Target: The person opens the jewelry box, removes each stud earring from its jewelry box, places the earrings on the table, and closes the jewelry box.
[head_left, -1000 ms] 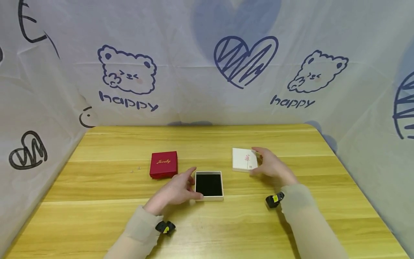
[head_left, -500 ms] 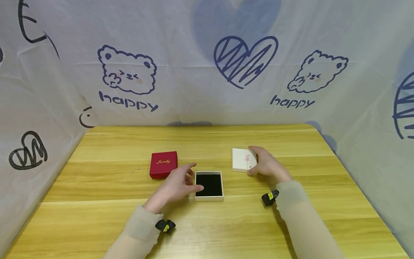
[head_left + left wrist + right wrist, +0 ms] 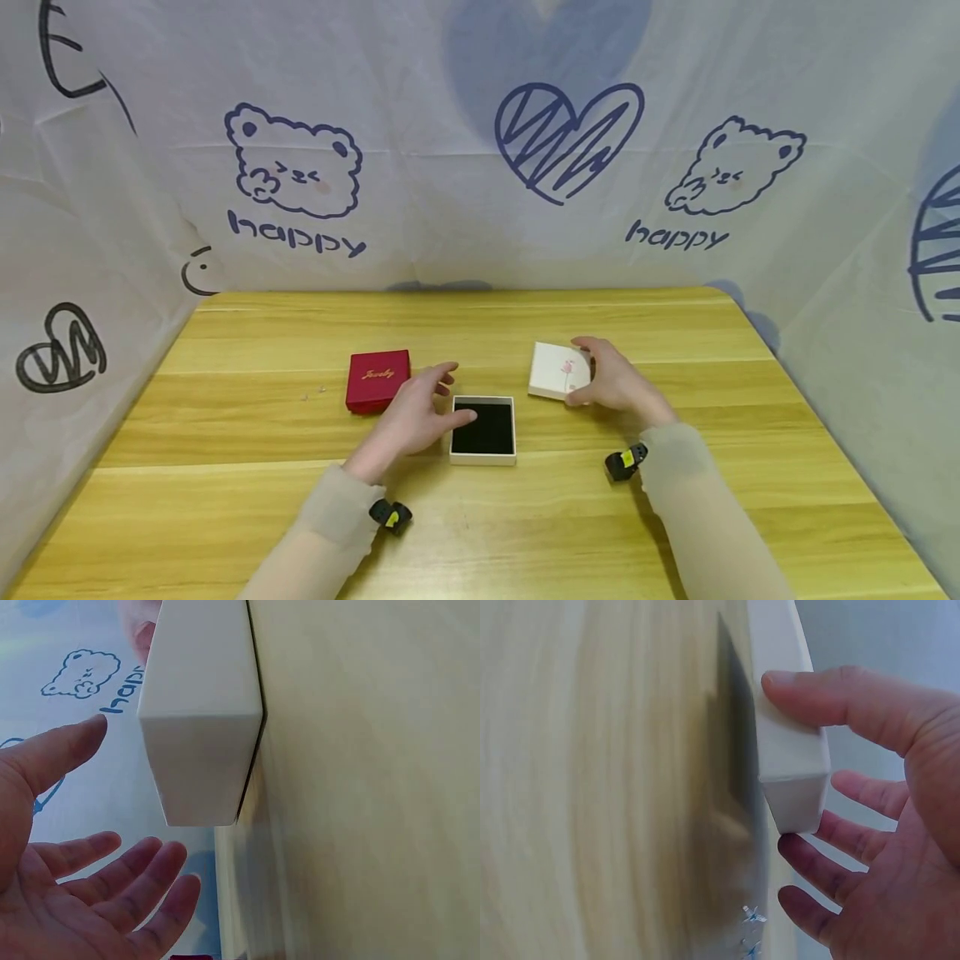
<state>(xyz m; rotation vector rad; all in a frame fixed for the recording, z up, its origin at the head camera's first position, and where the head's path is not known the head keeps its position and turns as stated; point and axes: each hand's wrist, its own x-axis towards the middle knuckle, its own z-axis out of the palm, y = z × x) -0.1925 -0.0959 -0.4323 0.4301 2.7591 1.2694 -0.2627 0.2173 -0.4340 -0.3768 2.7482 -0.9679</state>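
Observation:
My right hand point(image 3: 615, 379) pinches a white square lid point(image 3: 553, 367) with a pink flower print, thumb on the near side and fingers round the far side. A shadow gap shows under this lid point(image 3: 791, 746) in the right wrist view, so it is lifted off the table. My left hand point(image 3: 416, 412) hovers with spread fingers at the left side of a white box tray point(image 3: 483, 460) with a black pad inside. The thumb overlaps the tray's corner in the head view. In the left wrist view the hand's fingers point(image 3: 150, 889) hold nothing, beside the tray's white wall point(image 3: 199, 769).
A red box point(image 3: 378, 379) marked "Jewelry" stands just beyond my left hand. Left of it lie small shiny bits point(image 3: 322, 389). Small sparkling pieces point(image 3: 751, 915) show on the table near my right hand. A printed white cloth point(image 3: 435, 208) hangs behind the wooden table point(image 3: 480, 533).
My right hand has closed on the white lid and shifted it slightly left, tilting it. My left hand has risen off the tray and moved a little away from me.

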